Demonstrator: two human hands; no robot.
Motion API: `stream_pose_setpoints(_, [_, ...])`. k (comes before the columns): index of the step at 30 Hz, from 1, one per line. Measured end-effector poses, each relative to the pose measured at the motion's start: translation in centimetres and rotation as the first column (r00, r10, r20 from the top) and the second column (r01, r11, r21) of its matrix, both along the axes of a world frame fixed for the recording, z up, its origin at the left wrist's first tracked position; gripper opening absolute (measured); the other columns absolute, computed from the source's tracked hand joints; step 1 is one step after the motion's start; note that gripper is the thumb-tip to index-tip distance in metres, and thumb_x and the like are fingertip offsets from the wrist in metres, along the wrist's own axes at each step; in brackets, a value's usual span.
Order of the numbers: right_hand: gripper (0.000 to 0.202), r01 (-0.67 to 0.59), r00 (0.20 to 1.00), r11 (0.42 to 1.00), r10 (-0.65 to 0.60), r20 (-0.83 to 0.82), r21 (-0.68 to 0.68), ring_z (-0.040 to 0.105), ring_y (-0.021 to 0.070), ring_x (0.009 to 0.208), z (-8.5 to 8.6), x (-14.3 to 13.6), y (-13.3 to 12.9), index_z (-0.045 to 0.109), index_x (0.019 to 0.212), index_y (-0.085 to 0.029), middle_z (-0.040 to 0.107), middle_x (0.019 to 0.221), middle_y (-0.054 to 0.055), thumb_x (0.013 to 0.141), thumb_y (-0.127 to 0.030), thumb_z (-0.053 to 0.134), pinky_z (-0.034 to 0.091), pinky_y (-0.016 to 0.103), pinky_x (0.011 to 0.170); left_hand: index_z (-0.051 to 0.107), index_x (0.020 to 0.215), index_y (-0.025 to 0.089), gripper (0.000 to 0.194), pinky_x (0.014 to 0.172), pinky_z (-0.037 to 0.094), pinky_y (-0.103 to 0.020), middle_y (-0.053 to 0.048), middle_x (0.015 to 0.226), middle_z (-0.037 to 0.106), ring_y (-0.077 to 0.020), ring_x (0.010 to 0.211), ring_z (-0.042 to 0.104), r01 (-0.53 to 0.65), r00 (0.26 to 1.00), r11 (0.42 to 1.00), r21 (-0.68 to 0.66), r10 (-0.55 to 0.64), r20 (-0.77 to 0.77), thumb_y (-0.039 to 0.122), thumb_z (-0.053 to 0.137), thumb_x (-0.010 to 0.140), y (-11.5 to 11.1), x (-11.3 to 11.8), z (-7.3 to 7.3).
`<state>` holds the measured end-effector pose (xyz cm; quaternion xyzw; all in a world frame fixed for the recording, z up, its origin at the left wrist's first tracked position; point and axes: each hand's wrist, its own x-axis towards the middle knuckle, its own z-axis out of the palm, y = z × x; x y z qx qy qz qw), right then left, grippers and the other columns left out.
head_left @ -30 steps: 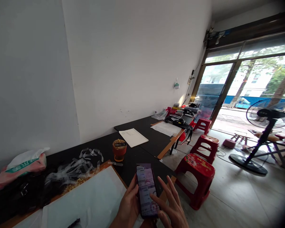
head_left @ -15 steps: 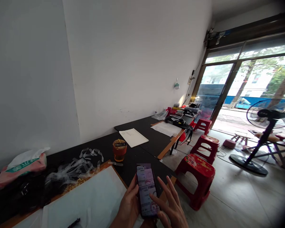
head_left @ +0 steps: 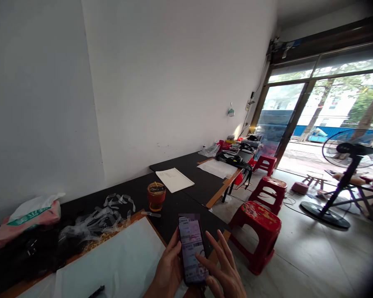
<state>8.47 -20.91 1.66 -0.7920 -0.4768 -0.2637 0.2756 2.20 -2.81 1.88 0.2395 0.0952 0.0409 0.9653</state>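
Note:
A phone [head_left: 192,252] with a lit screen showing printed papers is held upright near the bottom centre. My left hand [head_left: 169,265] grips its left edge, with the thumb along the side. Over the lower right of the screen is my right hand [head_left: 222,267], its fingers spread and one fingertip at the glass. It holds nothing. Beyond the phone stands an amber cup [head_left: 156,196] with a dark lid. A white paper pad [head_left: 175,180] lies on the black table [head_left: 186,203]. To the left is a pale translucent sheet [head_left: 118,252].
Clear plastic strips [head_left: 93,223] and a pink tissue pack [head_left: 31,215] are at the left. Red stools [head_left: 257,236] stand right of the table, with a floor fan [head_left: 342,186] farther off. A black bag [head_left: 231,158] lies on the far table.

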Motion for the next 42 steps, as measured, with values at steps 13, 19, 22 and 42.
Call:
stream_pose_setpoints(13, [0.039, 0.013, 1.000, 0.999, -0.014, -0.022, -0.032, 0.015, 0.0425, 0.150, 0.0, 0.0, -0.1, 0.057, 0.135, -0.041, 0.022, 0.164, -0.001, 0.101, -0.045, 0.039, 0.047, 0.068, 0.101, 0.018, 0.156, 0.027, 0.073, 0.105, 0.041, -0.042, -0.011, 0.145, 0.056, -0.0298, 0.130, 0.054, -0.028, 1.000, 1.000, -0.004, 0.028, -0.001, 0.029, 0.055, 0.093, -0.3, -0.1, 0.3])
stream_pose_setpoints(19, [0.039, 0.001, 1.000, 1.000, -0.001, -0.019, -0.019, 0.015, 0.0426, 0.150, -0.3, 0.3, -0.1, 0.057, 0.135, -0.039, 0.022, 0.165, -0.001, 0.100, -0.044, 0.041, 0.046, 0.067, 0.102, 0.018, 0.156, 0.028, 0.074, 0.106, 0.039, -0.039, -0.010, 0.147, 0.055, -0.0290, 0.134, 0.049, -0.009, 1.000, 0.999, -0.032, 0.009, -0.003, 0.030, 0.056, 0.093, -0.1, -0.1, 0.2])
stream_pose_setpoints(22, [0.040, -0.004, 1.000, 0.999, 0.003, -0.017, -0.034, 0.013, 0.0430, 0.150, -0.4, 0.3, -0.1, 0.055, 0.137, -0.039, 0.020, 0.165, 0.000, 0.100, -0.044, 0.041, 0.046, 0.068, 0.102, 0.018, 0.156, 0.027, 0.073, 0.106, 0.040, -0.039, -0.011, 0.146, 0.055, -0.0290, 0.134, 0.050, -0.016, 1.000, 0.999, -0.030, 0.016, -0.015, 0.029, 0.055, 0.093, -0.2, -0.2, 0.4])
stream_pose_setpoints(42, [0.041, -0.004, 1.000, 1.000, 0.004, 0.010, -0.004, 0.015, 0.0423, 0.150, 0.4, 0.2, -0.7, 0.055, 0.137, -0.038, 0.022, 0.164, 0.001, 0.101, -0.043, 0.037, 0.047, 0.069, 0.100, 0.018, 0.155, 0.028, 0.072, 0.108, 0.038, -0.044, -0.011, 0.148, 0.052, -0.0320, 0.137, 0.044, -0.008, 1.000, 1.000, 0.016, 0.008, -0.017, 0.031, 0.055, 0.093, 0.0, 0.2, -0.4])
